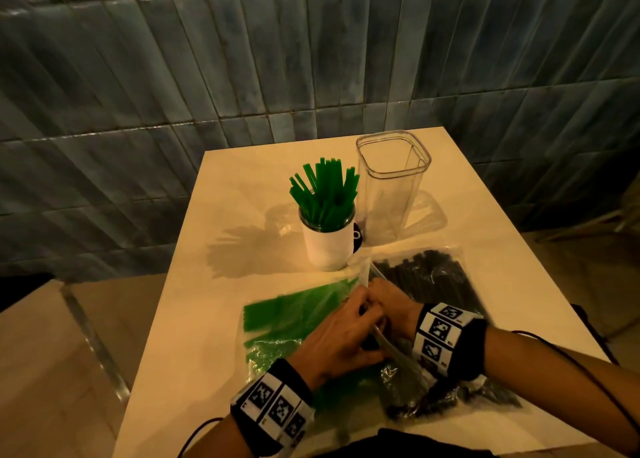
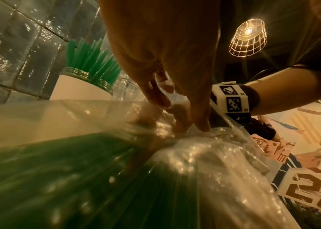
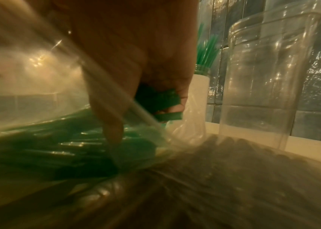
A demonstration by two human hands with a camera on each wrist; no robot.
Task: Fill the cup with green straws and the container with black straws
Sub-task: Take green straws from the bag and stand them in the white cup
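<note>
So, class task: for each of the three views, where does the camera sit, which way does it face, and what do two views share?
Head: worn high, looks down at table, both hands, wristbands.
Left wrist: low, faces along left hand toward right forearm, green straw bag.
Right wrist: low, faces along right hand toward container.
Shared: cup of green straws shows in all three.

A white table [image 1: 221, 187] (tiled wall [image 1: 138, 76] behind), caged lamp [image 2: 247, 40] overhead.
</note>
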